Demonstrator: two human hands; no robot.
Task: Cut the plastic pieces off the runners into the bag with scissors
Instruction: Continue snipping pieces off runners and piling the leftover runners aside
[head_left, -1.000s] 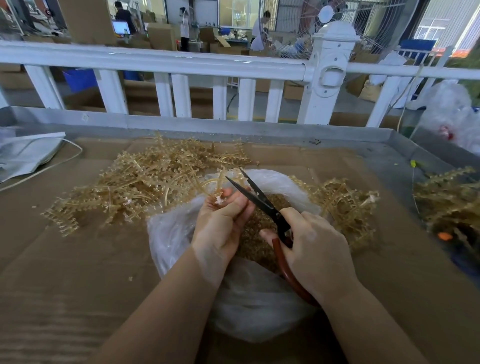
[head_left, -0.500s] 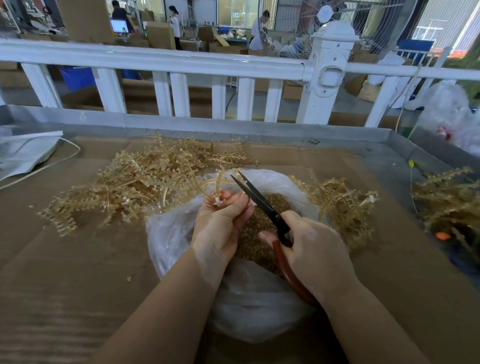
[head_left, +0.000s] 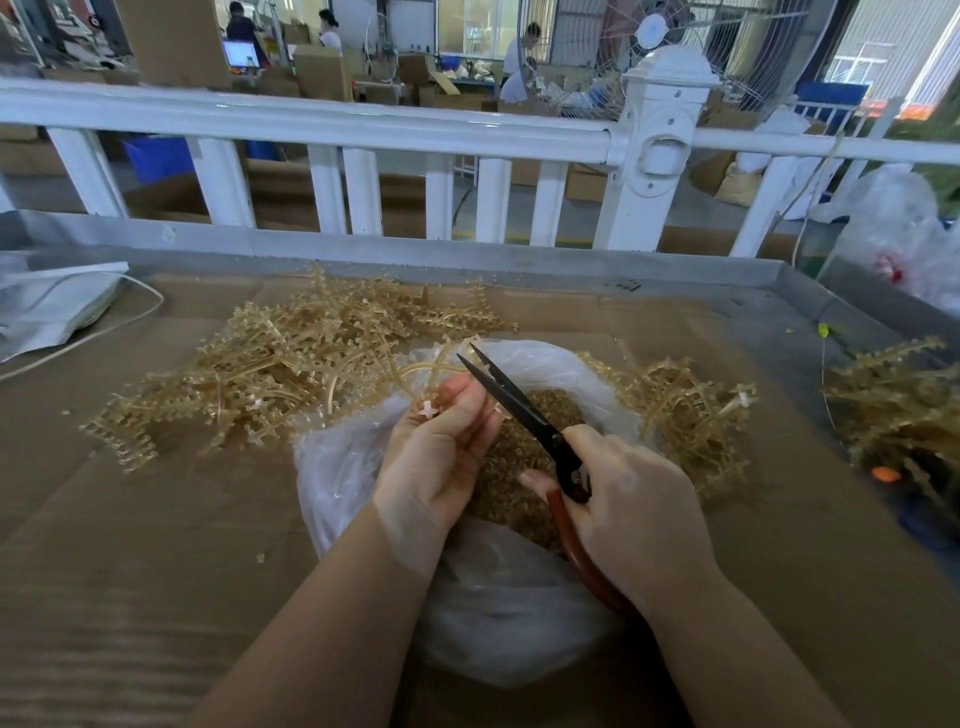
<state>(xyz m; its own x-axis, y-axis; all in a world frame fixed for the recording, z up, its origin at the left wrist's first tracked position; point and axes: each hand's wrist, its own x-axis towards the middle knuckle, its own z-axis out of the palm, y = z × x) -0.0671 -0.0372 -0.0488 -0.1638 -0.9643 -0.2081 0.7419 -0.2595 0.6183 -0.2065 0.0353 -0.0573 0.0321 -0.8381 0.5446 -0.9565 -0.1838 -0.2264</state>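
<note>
Cardboard (head_left: 156, 545) is strewn with runners (head_left: 291, 374); scissors (head_left: 519, 405) gripped by right hand (head_left: 639, 514), a runner seemingly pinched by left hand (head_left: 441, 457), railing (head_left: 311, 122) across the top.

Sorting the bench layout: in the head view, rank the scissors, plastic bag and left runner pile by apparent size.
1. Left runner pile
2. Plastic bag, partly hidden by arms, so nearly tied
3. Scissors

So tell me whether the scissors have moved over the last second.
Barely. The scissors stay over the bag mouth; their blades have closed a little, while the tips stay near the far rim of the bag.
</note>
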